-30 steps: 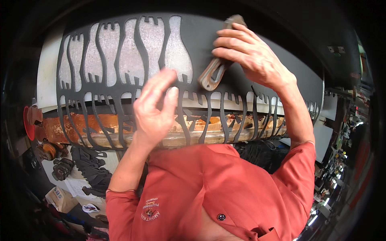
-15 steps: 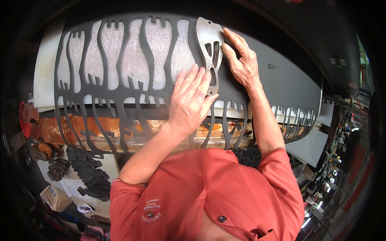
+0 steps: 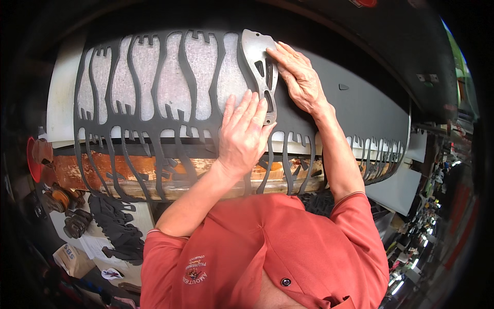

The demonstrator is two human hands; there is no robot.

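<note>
a: left hand [image 3: 242, 136] flat on the dark sheet [image 3: 355, 110], fingers [image 3: 246, 105] spread narrow, tips against the grey metal die [image 3: 260, 69].

b: right hand [image 3: 301, 80] pressing the die's far edge, fingers laid flat, gripping nothing.

a: die lying on the sheet, just right of the last cut-out, on the tabletop [image 3: 134, 172].

b: black cut pieces [image 3: 116, 229] heaped lower left, well apart from both hands.
</note>
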